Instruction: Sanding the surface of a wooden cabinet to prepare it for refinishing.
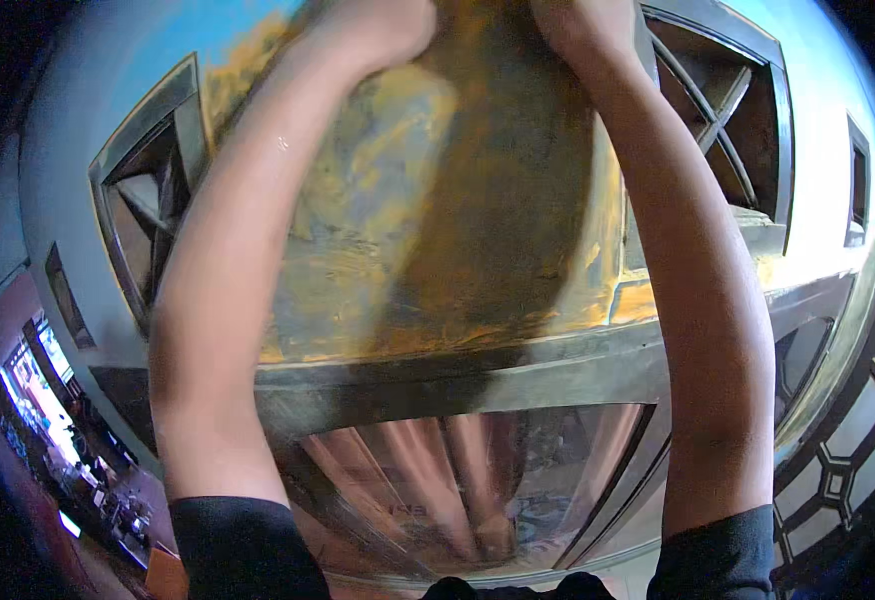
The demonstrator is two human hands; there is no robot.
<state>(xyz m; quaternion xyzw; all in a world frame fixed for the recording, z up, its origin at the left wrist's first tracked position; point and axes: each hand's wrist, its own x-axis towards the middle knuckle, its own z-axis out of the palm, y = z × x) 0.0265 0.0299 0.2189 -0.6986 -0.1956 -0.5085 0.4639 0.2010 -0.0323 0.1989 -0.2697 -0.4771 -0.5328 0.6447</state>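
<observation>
Both my arms reach up a wall. My left hand [396,30] is cut off by the top edge of the view, left of centre, and looks bent at the wrist. My right hand [587,22] is also cut off at the top, to the right of it. The fingers of both hands are out of sight, so what they hold or touch is hidden. Between the forearms lies a patchy yellow and grey wall surface [377,180] with a dark shadow across it. Below it a dark frame ledge [572,367] tops a fan-shaped glass panel [557,465].
A lattice opening [752,97] in a dark frame is at the right, and another framed opening [137,202] at the left. Pale wall [820,150] surrounds them. A patterned panel [820,510] stands lower right. A bright window [32,375] and several cluttered objects [119,510] are lower left.
</observation>
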